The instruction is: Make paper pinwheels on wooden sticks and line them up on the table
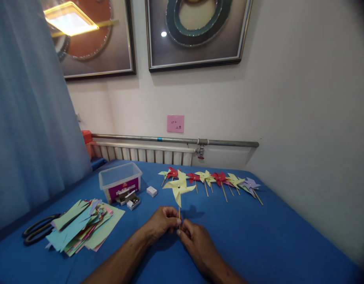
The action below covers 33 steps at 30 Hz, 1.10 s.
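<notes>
A pale yellow paper pinwheel (179, 187) stands upright on a thin wooden stick in front of me, a pin at its centre. My left hand (164, 221) pinches the stick between thumb and fingers. Just below and to the right, my right hand (196, 240) is closed on the stick's lower end, close against the left fingertips. Behind the held one, several finished-looking pinwheels lie in a row, among them a red pinwheel (220, 178) and a purple pinwheel (250, 184).
On the left lie a pile of coloured paper (81, 227) and black-handled scissors (37, 230). A clear plastic tub (120, 173), an open small box of pins (133, 201) and a closed small box (151, 191) stand on the blue-covered table (259, 240). A pipe (229, 143) runs along the wall.
</notes>
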Motion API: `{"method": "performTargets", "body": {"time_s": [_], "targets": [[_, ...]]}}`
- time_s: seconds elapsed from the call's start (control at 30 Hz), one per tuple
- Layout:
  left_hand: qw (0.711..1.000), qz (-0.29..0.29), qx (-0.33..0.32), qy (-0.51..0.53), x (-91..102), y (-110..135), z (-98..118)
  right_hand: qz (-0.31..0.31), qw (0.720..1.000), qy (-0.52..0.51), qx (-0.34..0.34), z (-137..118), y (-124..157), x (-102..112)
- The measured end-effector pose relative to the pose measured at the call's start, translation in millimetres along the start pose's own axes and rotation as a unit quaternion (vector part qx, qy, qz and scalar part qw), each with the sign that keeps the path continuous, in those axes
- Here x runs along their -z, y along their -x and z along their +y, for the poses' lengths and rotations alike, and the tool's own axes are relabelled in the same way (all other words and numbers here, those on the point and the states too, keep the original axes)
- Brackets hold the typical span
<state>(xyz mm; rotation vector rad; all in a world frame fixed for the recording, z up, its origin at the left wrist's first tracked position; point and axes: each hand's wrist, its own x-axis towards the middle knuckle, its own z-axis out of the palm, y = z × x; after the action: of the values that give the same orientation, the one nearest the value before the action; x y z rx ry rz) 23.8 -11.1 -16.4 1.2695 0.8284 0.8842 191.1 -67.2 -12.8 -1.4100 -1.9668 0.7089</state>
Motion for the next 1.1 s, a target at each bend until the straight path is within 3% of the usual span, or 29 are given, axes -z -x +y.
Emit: {"method": "performTargets", "body": {"time_s": [0.47,0.67,1.1], "targets": [[1.0,-0.005,-0.002,-0.016,-0.5,0.7,2.0,-0.005,1.0,-0.005,-0.007,-0.3,-0.8,0.7],[1.0,0.018,-0.007,-0.014,-0.1,0.5,3.2,0.001,1.0,-0.006,-0.009,-0.8,-0.8,-0.3],[0.998,0.056,-0.012,-0.006,-3.8,-6.0,-2.1,0.056,0.998,0.014,-0.016,6.8,-3.9,-3.6]]}}
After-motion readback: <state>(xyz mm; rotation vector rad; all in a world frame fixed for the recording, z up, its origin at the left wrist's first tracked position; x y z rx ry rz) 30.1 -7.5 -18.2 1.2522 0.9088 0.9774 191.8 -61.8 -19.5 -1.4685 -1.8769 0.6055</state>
